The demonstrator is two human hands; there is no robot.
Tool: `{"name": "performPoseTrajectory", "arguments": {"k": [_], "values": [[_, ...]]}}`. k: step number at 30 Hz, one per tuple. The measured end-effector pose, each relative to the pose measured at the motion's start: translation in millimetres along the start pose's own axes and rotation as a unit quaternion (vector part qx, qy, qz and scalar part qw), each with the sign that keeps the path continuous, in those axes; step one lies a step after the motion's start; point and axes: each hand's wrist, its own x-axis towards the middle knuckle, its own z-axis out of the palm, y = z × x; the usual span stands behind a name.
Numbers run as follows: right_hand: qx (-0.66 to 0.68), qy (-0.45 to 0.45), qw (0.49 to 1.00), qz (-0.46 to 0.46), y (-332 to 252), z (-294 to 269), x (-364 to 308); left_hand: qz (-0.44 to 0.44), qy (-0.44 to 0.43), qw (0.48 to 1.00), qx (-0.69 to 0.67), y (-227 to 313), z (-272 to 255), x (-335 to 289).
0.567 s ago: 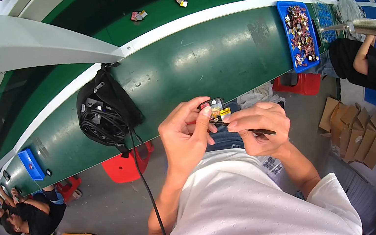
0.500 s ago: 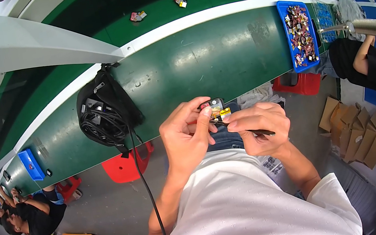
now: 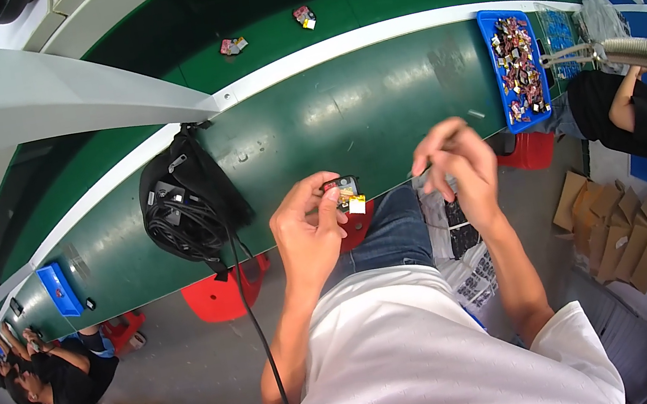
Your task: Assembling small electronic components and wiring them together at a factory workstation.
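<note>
- The left hand (image 3: pixel 302 229) is holding a small device (image 3: pixel 346 190), its thumb lying across the front and its other fingers curling behind; these fingers are closing firmly on the casing.
- The small device is sitting in that grasp at the near edge of the table (image 3: pixel 375 99); it is showing a dark frame, a reddish patch and inner parts.
- A yellow-and-white tab (image 3: pixel 357 204) is sticking out at its lower right corner, free of the fingers.
- The right hand (image 3: pixel 466 175) is hovering to the right, well apart from the small device, also at the table's near edge. Its fingers are bending loosely, with gaps showing between some of them.
- Something thin and dark is showing by the right fingertips, but it is too small and blurred to tell whether they are gripping it.
- A black bag (image 3: pixel 212 173) is lying toward the table's left part, reaching its near edge, with a coiled black cable (image 3: pixel 181 230) resting on it.
- A blue tray (image 3: pixel 509 71) is standing toward the table's right end, between far and near edges, carrying many small parts (image 3: pixel 520 58).
- Beyond the table's far edge, three small pieces (image 3: pixel 305 18) are lying on a green surface (image 3: pixel 380 0).
</note>
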Motion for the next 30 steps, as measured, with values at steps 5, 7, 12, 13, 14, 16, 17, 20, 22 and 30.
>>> {"name": "performPoseTrajectory", "arguments": {"k": [5,7,12,13,14,16,17,20,22,30], "values": [[-0.059,-0.176,0.957,0.223,39,15,20,0.048,-0.071,0.993,0.081,-6,1,5],[-0.055,-0.199,0.954,0.218,49,18,22,0.052,-0.105,0.988,0.103,-7,0,5],[-0.085,-0.243,0.939,0.227,51,23,39,0.017,-0.096,0.990,0.103,-8,-8,10],[-0.098,-0.261,0.935,0.221,51,27,42,0.012,-0.085,0.989,0.124,-9,-10,12],[-0.110,-0.278,0.930,0.215,51,29,46,0.012,-0.084,0.989,0.122,-11,-12,14],[-0.100,-0.293,0.927,0.212,59,31,52,-0.005,-0.110,0.984,0.143,-12,-17,19],[-0.125,-0.288,0.927,0.205,61,33,56,-0.005,-0.108,0.984,0.142,-10,-19,21],[-0.173,-0.280,0.923,0.200,77,34,78,-0.035,-0.053,0.995,0.082,-9,-23,28],[-0.190,-0.257,0.926,0.203,86,37,102,0.010,0.036,0.993,0.114,-29,-30,34],[-0.383,-0.018,0.920,0.078,163,69,269,-0.058,0.030,0.991,0.115,-56,-38,8]]}}
